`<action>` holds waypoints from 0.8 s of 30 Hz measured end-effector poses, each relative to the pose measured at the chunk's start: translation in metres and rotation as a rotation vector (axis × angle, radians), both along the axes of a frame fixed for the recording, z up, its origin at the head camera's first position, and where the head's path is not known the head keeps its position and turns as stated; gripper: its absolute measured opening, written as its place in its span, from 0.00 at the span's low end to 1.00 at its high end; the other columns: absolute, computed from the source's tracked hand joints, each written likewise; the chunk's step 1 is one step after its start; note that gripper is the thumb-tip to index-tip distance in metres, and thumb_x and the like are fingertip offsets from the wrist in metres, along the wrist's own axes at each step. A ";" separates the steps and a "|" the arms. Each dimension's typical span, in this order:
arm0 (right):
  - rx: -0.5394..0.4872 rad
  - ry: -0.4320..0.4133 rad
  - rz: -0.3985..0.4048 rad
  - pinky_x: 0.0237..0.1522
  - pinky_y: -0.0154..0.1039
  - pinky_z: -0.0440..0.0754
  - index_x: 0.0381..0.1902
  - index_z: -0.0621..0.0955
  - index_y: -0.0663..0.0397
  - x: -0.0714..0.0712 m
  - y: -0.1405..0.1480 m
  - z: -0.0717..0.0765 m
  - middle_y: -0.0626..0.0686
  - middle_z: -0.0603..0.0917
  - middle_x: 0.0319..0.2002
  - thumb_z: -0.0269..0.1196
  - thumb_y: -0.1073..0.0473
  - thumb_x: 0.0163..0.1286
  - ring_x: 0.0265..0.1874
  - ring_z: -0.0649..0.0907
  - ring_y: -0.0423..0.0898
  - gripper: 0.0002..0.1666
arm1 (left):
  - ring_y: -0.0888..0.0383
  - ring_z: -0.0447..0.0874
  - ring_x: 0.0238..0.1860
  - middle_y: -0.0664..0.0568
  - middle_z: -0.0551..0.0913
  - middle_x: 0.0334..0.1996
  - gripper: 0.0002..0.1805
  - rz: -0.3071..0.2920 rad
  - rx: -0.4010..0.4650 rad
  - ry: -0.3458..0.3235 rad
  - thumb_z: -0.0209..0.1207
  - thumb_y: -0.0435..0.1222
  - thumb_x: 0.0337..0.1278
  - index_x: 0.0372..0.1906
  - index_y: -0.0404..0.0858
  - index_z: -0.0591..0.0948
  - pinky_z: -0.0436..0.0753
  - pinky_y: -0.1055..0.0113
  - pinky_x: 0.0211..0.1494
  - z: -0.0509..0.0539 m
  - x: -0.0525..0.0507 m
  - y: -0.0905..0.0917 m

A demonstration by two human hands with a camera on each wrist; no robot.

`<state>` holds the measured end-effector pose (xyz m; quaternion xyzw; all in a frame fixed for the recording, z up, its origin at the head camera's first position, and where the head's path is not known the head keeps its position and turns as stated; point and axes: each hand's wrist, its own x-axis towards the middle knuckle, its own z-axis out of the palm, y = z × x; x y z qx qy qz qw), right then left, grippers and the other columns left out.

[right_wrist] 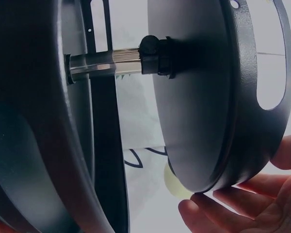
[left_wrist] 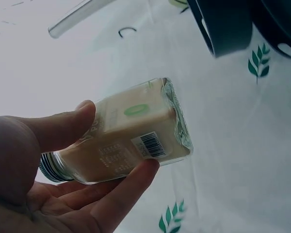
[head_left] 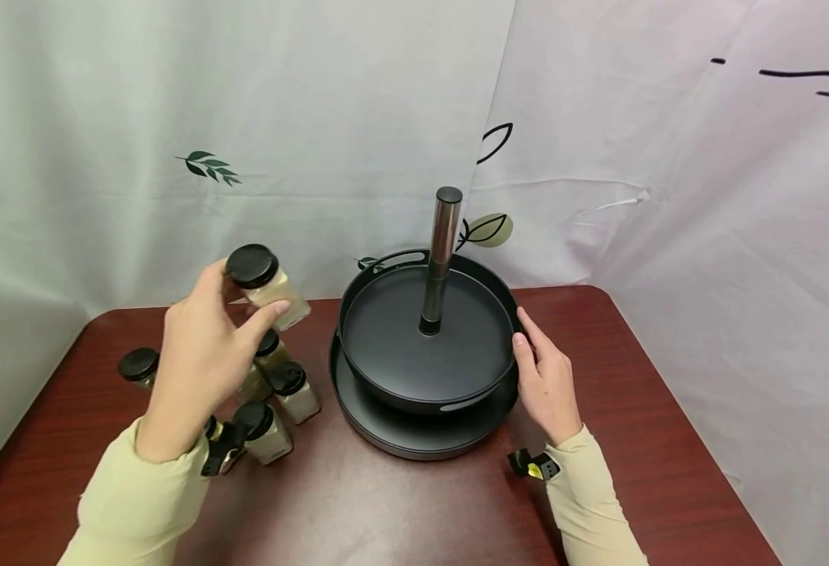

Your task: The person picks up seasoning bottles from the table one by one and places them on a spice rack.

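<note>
My left hand (head_left: pixel 205 338) holds a square glass jar (head_left: pixel 278 301) of pale powder with a black lid, raised and tilted over the table. Thumb and fingertips grip its sides in the left wrist view, where a barcode label shows on the glass jar (left_wrist: pixel 136 131). At the right, my right hand (head_left: pixel 547 381) grips the edge of the upper black round tray (head_left: pixel 429 365) of a tiered rack. In the right wrist view, fingers touch the rim of the upper tray (right_wrist: pixel 247 160). A metal post (head_left: pixel 443 251) rises from this tray's middle, and the lower tray (head_left: pixel 414 440) sits beneath.
Several black-lidded jars stand beside and partly behind my left forearm, among them a front jar (head_left: pixel 273 440) and a far-left jar (head_left: pixel 138 366). The red-brown table (head_left: pixel 641 440) runs up to a white curtain (head_left: pixel 315 118) printed with leaves.
</note>
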<state>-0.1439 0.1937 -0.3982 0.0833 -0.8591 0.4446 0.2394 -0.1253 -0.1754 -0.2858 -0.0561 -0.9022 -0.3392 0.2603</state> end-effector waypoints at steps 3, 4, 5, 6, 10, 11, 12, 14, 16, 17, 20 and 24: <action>0.000 -0.005 0.005 0.50 0.23 0.67 0.71 0.72 0.61 0.001 0.000 0.000 0.56 0.74 0.69 0.53 0.58 0.81 0.49 0.79 0.50 0.25 | 0.45 0.86 0.49 0.40 0.85 0.47 0.30 -0.059 0.023 -0.023 0.71 0.37 0.58 0.62 0.32 0.73 0.84 0.51 0.45 0.003 -0.007 0.008; 0.003 -0.006 0.004 0.52 0.23 0.67 0.71 0.72 0.61 0.001 0.000 0.000 0.56 0.74 0.69 0.53 0.58 0.81 0.52 0.80 0.50 0.25 | 0.45 0.85 0.49 0.39 0.85 0.47 0.31 -0.076 0.027 -0.030 0.71 0.38 0.59 0.63 0.31 0.72 0.84 0.49 0.44 0.003 -0.009 0.011; 0.007 -0.008 0.003 0.55 0.24 0.68 0.71 0.72 0.60 0.001 0.000 0.001 0.56 0.74 0.69 0.52 0.58 0.81 0.55 0.80 0.49 0.25 | 0.45 0.85 0.49 0.39 0.85 0.47 0.31 -0.087 0.028 -0.037 0.71 0.38 0.59 0.63 0.31 0.72 0.84 0.48 0.44 0.004 -0.011 0.013; 0.013 -0.008 0.002 0.57 0.26 0.69 0.71 0.72 0.60 0.001 0.000 0.001 0.56 0.74 0.69 0.52 0.58 0.81 0.58 0.79 0.50 0.25 | 0.44 0.85 0.50 0.38 0.85 0.47 0.32 -0.101 0.031 -0.041 0.71 0.38 0.59 0.63 0.31 0.72 0.84 0.48 0.45 0.005 -0.013 0.015; 0.033 -0.008 -0.007 0.63 0.39 0.72 0.71 0.72 0.59 0.001 0.001 0.002 0.55 0.74 0.69 0.52 0.57 0.81 0.65 0.76 0.50 0.25 | 0.45 0.85 0.50 0.39 0.85 0.48 0.32 -0.137 0.027 -0.050 0.71 0.39 0.59 0.64 0.31 0.72 0.84 0.49 0.44 0.005 -0.022 0.024; 0.035 -0.009 -0.008 0.63 0.42 0.72 0.71 0.72 0.59 0.002 0.001 0.002 0.55 0.74 0.69 0.52 0.57 0.81 0.65 0.76 0.50 0.25 | 0.45 0.85 0.49 0.39 0.85 0.48 0.32 -0.149 0.025 -0.050 0.71 0.39 0.59 0.64 0.31 0.72 0.84 0.49 0.44 0.004 -0.025 0.026; 0.037 -0.010 -0.010 0.63 0.45 0.73 0.71 0.72 0.59 0.002 0.002 0.002 0.54 0.74 0.69 0.52 0.57 0.81 0.65 0.76 0.50 0.25 | 0.46 0.85 0.49 0.40 0.85 0.48 0.32 -0.162 0.022 -0.051 0.71 0.39 0.59 0.64 0.31 0.72 0.84 0.50 0.43 0.003 -0.028 0.028; 0.037 -0.014 -0.013 0.63 0.48 0.73 0.71 0.72 0.59 0.002 0.002 0.002 0.54 0.74 0.69 0.52 0.57 0.81 0.65 0.76 0.50 0.25 | 0.47 0.85 0.45 0.41 0.85 0.47 0.32 -0.189 0.014 -0.056 0.70 0.39 0.60 0.64 0.31 0.72 0.84 0.52 0.41 0.001 -0.034 0.031; 0.037 -0.016 -0.014 0.63 0.50 0.73 0.71 0.72 0.60 0.002 0.002 0.002 0.54 0.74 0.69 0.52 0.58 0.81 0.65 0.76 0.50 0.25 | 0.49 0.85 0.45 0.42 0.85 0.47 0.31 -0.221 0.022 -0.075 0.70 0.39 0.60 0.64 0.31 0.72 0.85 0.54 0.42 -0.002 -0.039 0.035; 0.037 -0.016 -0.013 0.63 0.51 0.73 0.71 0.72 0.60 0.002 0.003 0.002 0.54 0.74 0.69 0.52 0.58 0.81 0.65 0.76 0.51 0.25 | 0.49 0.85 0.45 0.42 0.85 0.47 0.31 -0.236 0.025 -0.086 0.70 0.39 0.60 0.64 0.31 0.72 0.85 0.54 0.42 -0.003 -0.042 0.037; 0.035 -0.015 -0.008 0.63 0.52 0.73 0.71 0.72 0.60 0.002 0.003 0.002 0.55 0.74 0.69 0.52 0.58 0.81 0.65 0.76 0.51 0.25 | 0.50 0.86 0.45 0.42 0.84 0.48 0.32 -0.272 0.041 -0.122 0.70 0.38 0.60 0.65 0.31 0.71 0.86 0.56 0.46 -0.006 -0.049 0.043; 0.038 -0.012 -0.006 0.63 0.51 0.73 0.71 0.72 0.59 0.002 0.003 0.002 0.56 0.74 0.69 0.52 0.58 0.81 0.65 0.76 0.51 0.25 | 0.49 0.86 0.48 0.42 0.84 0.48 0.32 -0.293 0.045 -0.166 0.71 0.36 0.59 0.64 0.31 0.71 0.86 0.57 0.50 -0.010 -0.058 0.052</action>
